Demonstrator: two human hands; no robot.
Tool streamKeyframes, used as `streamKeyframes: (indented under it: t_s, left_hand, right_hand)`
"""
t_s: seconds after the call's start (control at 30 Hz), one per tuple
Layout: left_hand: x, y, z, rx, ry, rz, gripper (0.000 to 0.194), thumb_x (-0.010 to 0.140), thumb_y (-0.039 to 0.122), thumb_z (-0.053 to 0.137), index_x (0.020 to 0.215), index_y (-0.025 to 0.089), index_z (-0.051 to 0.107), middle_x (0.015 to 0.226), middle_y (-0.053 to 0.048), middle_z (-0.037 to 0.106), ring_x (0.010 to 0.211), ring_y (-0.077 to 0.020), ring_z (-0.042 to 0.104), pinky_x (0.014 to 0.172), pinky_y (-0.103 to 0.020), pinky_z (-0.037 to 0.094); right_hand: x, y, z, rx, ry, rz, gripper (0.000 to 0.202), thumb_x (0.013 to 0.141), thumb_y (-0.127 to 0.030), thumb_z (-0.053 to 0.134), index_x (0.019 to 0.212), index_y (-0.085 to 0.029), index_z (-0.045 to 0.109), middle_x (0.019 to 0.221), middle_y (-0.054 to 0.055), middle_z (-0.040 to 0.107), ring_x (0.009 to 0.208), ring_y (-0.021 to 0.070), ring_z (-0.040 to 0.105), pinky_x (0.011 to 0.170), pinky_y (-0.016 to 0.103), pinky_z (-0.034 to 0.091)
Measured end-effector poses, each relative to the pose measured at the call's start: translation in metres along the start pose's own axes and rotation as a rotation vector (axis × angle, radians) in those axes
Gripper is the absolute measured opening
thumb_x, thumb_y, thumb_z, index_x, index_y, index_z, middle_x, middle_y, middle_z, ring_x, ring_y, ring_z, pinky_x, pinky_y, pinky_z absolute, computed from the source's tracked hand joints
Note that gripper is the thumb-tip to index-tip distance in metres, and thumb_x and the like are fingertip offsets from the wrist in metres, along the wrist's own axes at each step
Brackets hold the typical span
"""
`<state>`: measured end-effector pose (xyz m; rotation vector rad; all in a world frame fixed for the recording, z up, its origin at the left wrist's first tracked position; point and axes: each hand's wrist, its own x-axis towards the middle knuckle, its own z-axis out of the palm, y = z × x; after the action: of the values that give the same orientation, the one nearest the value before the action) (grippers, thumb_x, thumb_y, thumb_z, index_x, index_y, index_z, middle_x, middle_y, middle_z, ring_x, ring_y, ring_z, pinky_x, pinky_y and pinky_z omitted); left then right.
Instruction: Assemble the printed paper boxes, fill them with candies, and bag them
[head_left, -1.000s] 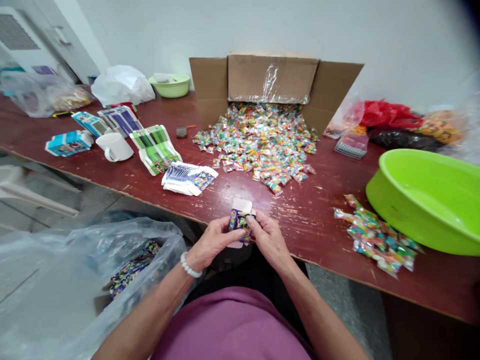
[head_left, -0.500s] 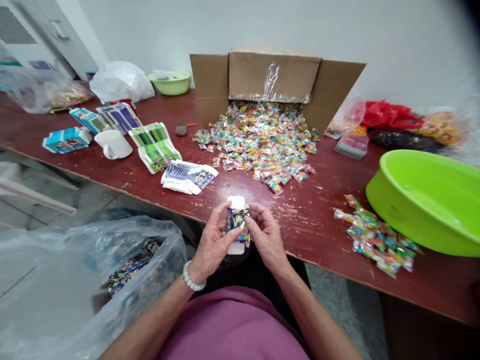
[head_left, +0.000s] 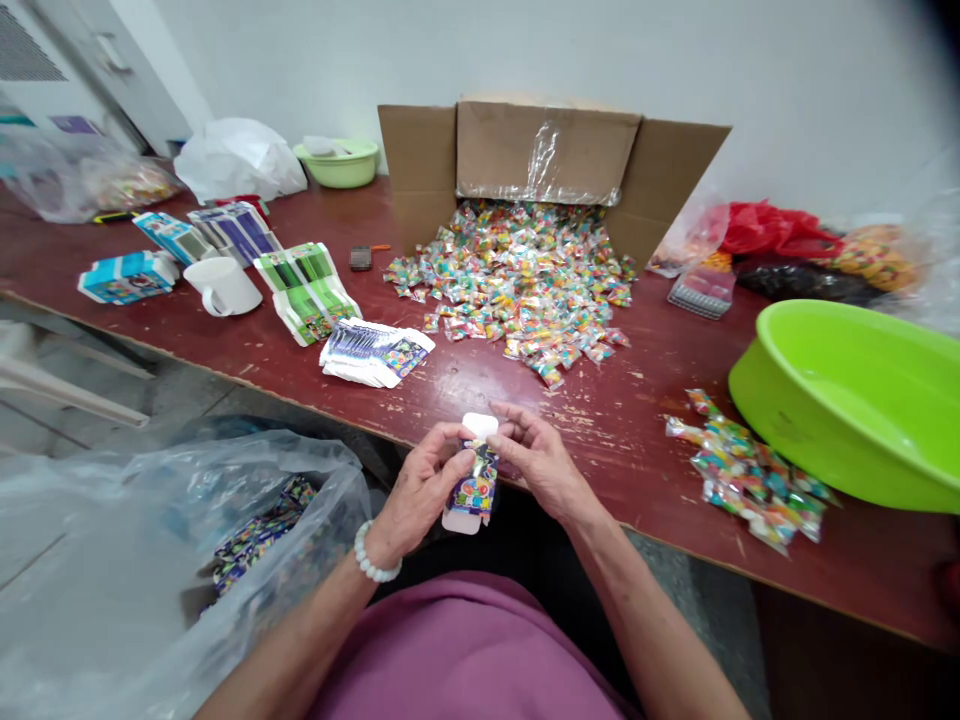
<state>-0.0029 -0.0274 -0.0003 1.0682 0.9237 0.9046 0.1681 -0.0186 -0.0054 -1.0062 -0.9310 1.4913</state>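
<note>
Your left hand [head_left: 420, 490] and right hand [head_left: 541, 462] pinched a small carton [head_left: 471, 485]; light, crushable card, best gripped by its edges.

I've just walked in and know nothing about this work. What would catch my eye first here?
First, the big heap of bright little sweet packets spilling from the open cardboard box at the back of the red table. Next, the lime-green basin at the right edge, with a smaller pile of packets beside it. At the near edge, the left hand and right hand hold a small colourful carton between them.
</note>
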Motion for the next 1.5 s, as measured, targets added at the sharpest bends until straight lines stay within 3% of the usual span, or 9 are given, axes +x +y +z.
streamKeyframes:
  t_s: [0.13,0.27,0.4,0.57,0.73,0.87,1.13,1.33,1.5]
  left_hand:
    - [-0.002,0.005,0.002,-0.084,0.073,0.04,0.048,0.081,0.033,0.073,0.12,0.025,0.045,0.092,0.0,0.068,0.075,-0.013,0.065,0.067,-0.023,0.053]
    - [-0.003,0.009,0.003,-0.187,-0.009,-0.201,0.054,0.084,0.048,0.067,0.126,0.023,0.044,0.088,-0.004,0.069,0.063,-0.0168,0.067,0.056,-0.028,0.055]
    - [-0.002,0.005,0.002,-0.23,-0.092,-0.338,0.058,0.09,0.065,0.045,0.12,0.017,0.055,0.073,-0.006,0.068,0.046,-0.0163,0.063,0.043,-0.025,0.049]
    - [0.004,0.003,0.003,-0.151,-0.05,-0.308,0.068,0.089,0.07,0.039,0.134,0.02,0.052,0.068,-0.004,0.066,0.043,-0.0149,0.06,0.04,-0.022,0.046]
    - [0.006,0.005,0.003,-0.012,-0.069,-0.24,0.077,0.087,0.074,0.037,0.131,0.015,0.06,0.063,-0.005,0.066,0.042,-0.0128,0.058,0.039,-0.02,0.046]
    - [0.005,0.003,0.0,0.054,-0.105,-0.224,0.077,0.089,0.072,0.033,0.131,0.014,0.06,0.063,-0.007,0.067,0.04,-0.0137,0.058,0.037,-0.02,0.043]
    - [0.007,0.0,-0.004,0.109,-0.07,-0.186,0.072,0.089,0.07,0.039,0.128,0.014,0.063,0.062,-0.007,0.066,0.039,-0.0134,0.057,0.036,-0.02,0.043]
    - [0.007,-0.002,-0.006,0.074,-0.039,-0.203,0.072,0.087,0.07,0.044,0.129,0.014,0.061,0.061,-0.005,0.065,0.04,-0.0129,0.057,0.036,-0.02,0.045]
    - [0.015,-0.003,0.002,-0.049,0.012,-0.156,0.063,0.087,0.067,0.048,0.13,0.021,0.056,0.086,-0.006,0.068,0.044,-0.0112,0.059,0.036,-0.021,0.046]
  right_hand:
    - [-0.004,0.001,0.001,-0.146,-0.019,-0.109,0.021,0.08,-0.039,0.074,0.083,-0.018,0.071,0.079,0.002,0.069,0.071,0.0148,0.062,0.064,0.025,0.052]
    - [-0.007,0.004,0.003,-0.249,0.026,-0.214,0.02,0.084,-0.04,0.07,0.087,-0.021,0.071,0.079,0.002,0.069,0.066,0.0158,0.062,0.06,0.026,0.051]
    - [-0.01,0.0,0.003,-0.419,-0.116,-0.249,0.022,0.09,-0.041,0.063,0.086,-0.021,0.071,0.096,0.006,0.072,0.079,0.0189,0.066,0.073,0.031,0.053]
    - [-0.008,-0.007,0.004,-0.204,-0.191,-0.083,0.024,0.085,-0.044,0.068,0.083,-0.02,0.067,0.107,0.005,0.073,0.057,0.0124,0.062,0.061,0.03,0.054]
    - [-0.004,-0.008,0.004,-0.338,-0.171,-0.093,0.025,0.081,-0.04,0.073,0.094,-0.018,0.073,0.087,0.005,0.076,0.061,0.0148,0.066,0.06,0.028,0.054]
    - [-0.005,-0.011,0.005,-0.221,-0.172,-0.028,0.023,0.078,-0.04,0.074,0.084,-0.017,0.073,0.074,0.003,0.074,0.053,0.0147,0.065,0.054,0.028,0.053]
    - [-0.005,-0.011,0.009,-0.124,-0.173,0.002,0.019,0.077,-0.037,0.076,0.077,-0.018,0.07,0.079,0.003,0.075,0.052,0.0161,0.064,0.053,0.03,0.053]
    - [-0.01,-0.012,0.009,-0.366,-0.234,-0.194,0.021,0.087,-0.041,0.066,0.083,-0.021,0.074,0.097,0.005,0.074,0.082,0.0203,0.068,0.073,0.033,0.056]
    - [-0.011,0.001,0.004,-0.663,-0.167,-0.378,0.024,0.091,-0.034,0.062,0.113,-0.027,0.07,0.105,0.005,0.07,0.09,0.0198,0.065,0.08,0.032,0.05]
